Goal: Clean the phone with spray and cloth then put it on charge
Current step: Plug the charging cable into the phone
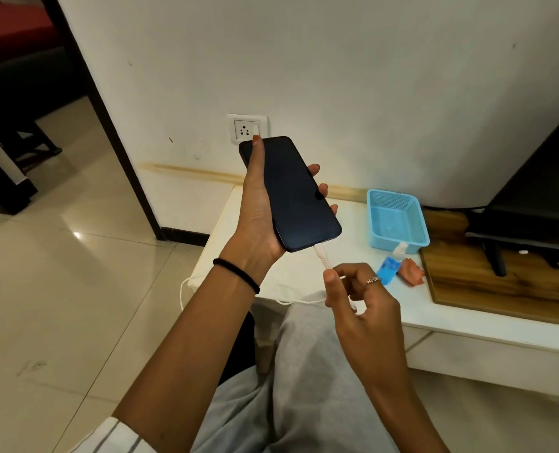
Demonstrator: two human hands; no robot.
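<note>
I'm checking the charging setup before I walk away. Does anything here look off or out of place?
One thing: the wall socket has nothing plugged in, though the white cable is in the phone; the cable's far end is out of view. The phone's screen is dark. The spray bottle lies tipped over beside the cloth.

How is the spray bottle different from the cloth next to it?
The spray bottle is blue with a white top; the cloth is orange-pink. The bottle is a firm shape, lying down; the cloth is crumpled into a soft heap. Both rest on the white table, in front of the blue basket, in neither hand.
</note>
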